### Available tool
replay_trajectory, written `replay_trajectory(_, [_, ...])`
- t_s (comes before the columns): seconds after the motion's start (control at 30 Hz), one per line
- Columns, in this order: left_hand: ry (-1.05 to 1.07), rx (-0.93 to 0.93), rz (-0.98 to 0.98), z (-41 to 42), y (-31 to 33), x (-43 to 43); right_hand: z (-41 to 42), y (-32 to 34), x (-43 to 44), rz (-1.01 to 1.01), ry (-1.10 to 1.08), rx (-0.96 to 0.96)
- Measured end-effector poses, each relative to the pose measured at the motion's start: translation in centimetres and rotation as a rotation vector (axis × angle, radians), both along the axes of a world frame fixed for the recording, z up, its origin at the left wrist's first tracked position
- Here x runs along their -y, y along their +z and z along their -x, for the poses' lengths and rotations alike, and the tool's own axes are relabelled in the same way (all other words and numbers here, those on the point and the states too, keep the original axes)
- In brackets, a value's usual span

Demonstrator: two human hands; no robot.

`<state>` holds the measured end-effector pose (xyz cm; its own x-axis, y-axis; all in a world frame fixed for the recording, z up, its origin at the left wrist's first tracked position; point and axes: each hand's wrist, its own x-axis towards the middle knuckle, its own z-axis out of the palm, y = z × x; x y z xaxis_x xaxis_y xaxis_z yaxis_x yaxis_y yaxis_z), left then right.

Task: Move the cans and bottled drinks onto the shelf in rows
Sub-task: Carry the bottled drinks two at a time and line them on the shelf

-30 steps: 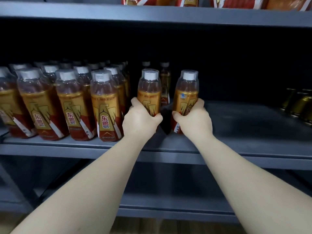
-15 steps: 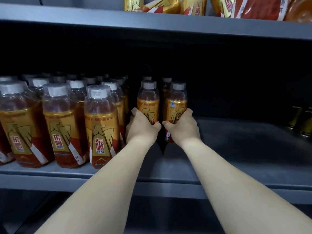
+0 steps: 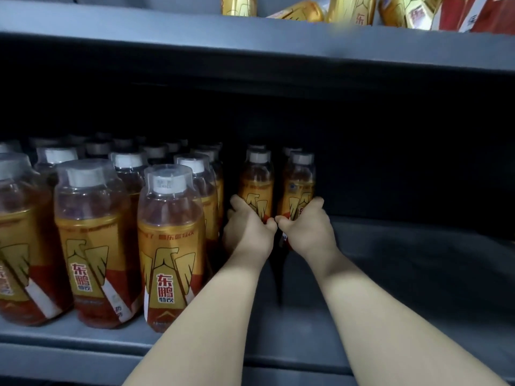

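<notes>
Two amber drink bottles with gold-and-red labels and white caps stand deep on the grey shelf (image 3: 404, 274). My left hand (image 3: 246, 235) grips the left bottle (image 3: 257, 185) around its lower body. My right hand (image 3: 308, 229) grips the right bottle (image 3: 299, 188) the same way. Both bottles are upright and side by side, with two more caps showing just behind them. To their left stand several rows of the same bottles (image 3: 170, 240), reaching the shelf's front edge.
The upper shelf (image 3: 278, 37) hangs low over the bottles and carries gold cans (image 3: 348, 9) and red packs. The right part of the grey shelf is bare and dark toward the back. The shelf's front lip (image 3: 83, 360) runs across the bottom.
Both hands have pushed their bottles further back along the shelf, closer to the two bottles behind. The camera has moved in closer and lower.
</notes>
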<state>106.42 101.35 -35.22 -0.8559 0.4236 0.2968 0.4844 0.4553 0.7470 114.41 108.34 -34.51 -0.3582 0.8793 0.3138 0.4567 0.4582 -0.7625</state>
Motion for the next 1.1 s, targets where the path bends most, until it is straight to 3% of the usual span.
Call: replay_trajectory(1.1, [0.051,0.082,-0.035,1.4,-0.3,-2.6,1.7,-0.2,-1.3,0.004,-0.016,0.02])
